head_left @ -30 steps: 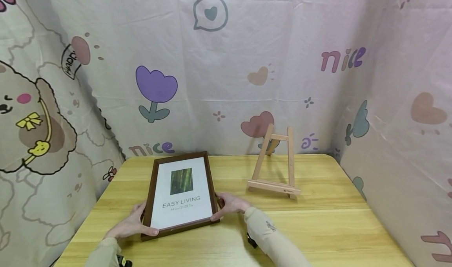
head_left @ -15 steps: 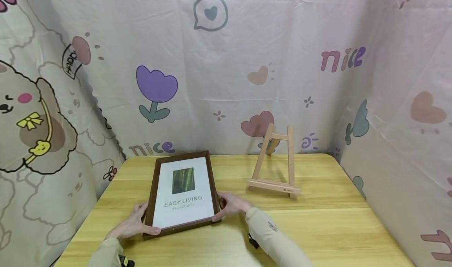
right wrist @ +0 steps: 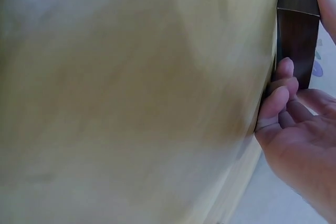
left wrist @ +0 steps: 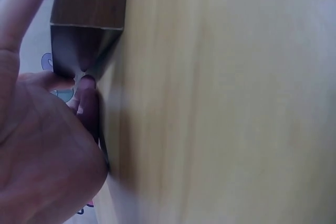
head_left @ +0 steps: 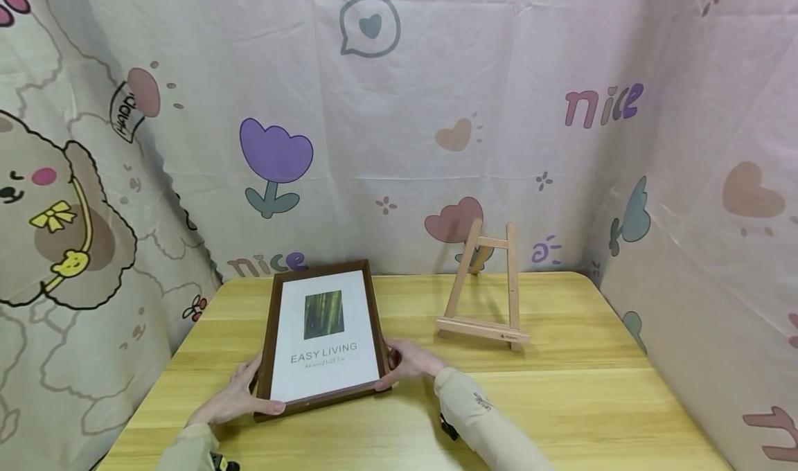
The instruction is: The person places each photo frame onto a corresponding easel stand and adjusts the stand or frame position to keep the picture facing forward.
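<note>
A brown picture frame (head_left: 323, 339) lies at the left of the table, turned slightly, with a white sheet printed "EASY LIVING" and a small green picture showing. My left hand (head_left: 233, 396) grips its near left corner, thumb along the front edge. In the left wrist view, that hand's curled fingers (left wrist: 88, 100) reach beneath the frame's corner. My right hand (head_left: 408, 363) holds the near right corner, thumb at the front. Its curled fingers (right wrist: 278, 98) show low against the frame's side in the right wrist view.
A small wooden easel (head_left: 483, 329) stands upright to the right of the frame, with a ledge across its front. The wood-grain table (head_left: 580, 402) backs onto a patterned cloth (head_left: 399, 111), which also hangs at both sides.
The frame has shifted slightly right, and its far edge now appears a little higher in the head view. Both hands keep their hold at the near corners. The easel stays where it was.
</note>
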A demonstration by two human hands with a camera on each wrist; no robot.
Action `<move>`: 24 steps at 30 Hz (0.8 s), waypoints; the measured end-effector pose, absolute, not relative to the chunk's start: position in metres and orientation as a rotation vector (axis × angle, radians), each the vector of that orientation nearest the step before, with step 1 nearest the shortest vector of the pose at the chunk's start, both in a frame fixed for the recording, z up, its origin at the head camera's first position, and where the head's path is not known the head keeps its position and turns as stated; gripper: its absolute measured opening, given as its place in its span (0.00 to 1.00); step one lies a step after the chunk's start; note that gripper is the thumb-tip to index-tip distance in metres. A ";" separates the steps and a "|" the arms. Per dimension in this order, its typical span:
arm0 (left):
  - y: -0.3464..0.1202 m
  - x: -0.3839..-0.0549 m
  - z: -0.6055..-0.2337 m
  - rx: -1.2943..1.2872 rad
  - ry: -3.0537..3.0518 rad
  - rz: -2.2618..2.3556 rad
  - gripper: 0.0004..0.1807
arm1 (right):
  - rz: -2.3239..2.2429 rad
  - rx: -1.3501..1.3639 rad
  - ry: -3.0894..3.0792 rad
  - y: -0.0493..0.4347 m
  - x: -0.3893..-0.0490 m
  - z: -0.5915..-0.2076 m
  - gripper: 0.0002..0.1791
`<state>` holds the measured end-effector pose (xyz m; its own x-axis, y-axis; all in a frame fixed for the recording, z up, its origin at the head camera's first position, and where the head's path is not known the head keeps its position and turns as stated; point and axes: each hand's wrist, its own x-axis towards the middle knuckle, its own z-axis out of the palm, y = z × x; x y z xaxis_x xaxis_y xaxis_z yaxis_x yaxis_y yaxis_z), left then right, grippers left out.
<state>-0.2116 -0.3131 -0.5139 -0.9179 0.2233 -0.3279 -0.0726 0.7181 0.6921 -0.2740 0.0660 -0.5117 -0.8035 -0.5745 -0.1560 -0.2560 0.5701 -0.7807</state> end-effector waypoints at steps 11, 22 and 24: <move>-0.312 -0.210 -0.515 0.142 2.526 1.151 0.76 | -1.112 -0.643 2.418 0.067 -0.274 -0.508 0.63; -0.310 -0.210 -0.516 0.140 2.476 1.291 0.77 | -1.159 -0.613 2.449 0.065 -0.273 -0.508 0.65; -0.310 -0.211 -0.516 0.149 2.477 1.319 0.77 | -1.167 -0.612 2.451 0.065 -0.273 -0.508 0.65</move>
<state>-0.2110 -0.3095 -0.5164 -0.9400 0.2436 -0.2388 -0.0623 0.5659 0.8221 -0.2732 0.0649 -0.5084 -0.8426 -0.5225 -0.1308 -0.2278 0.5657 -0.7926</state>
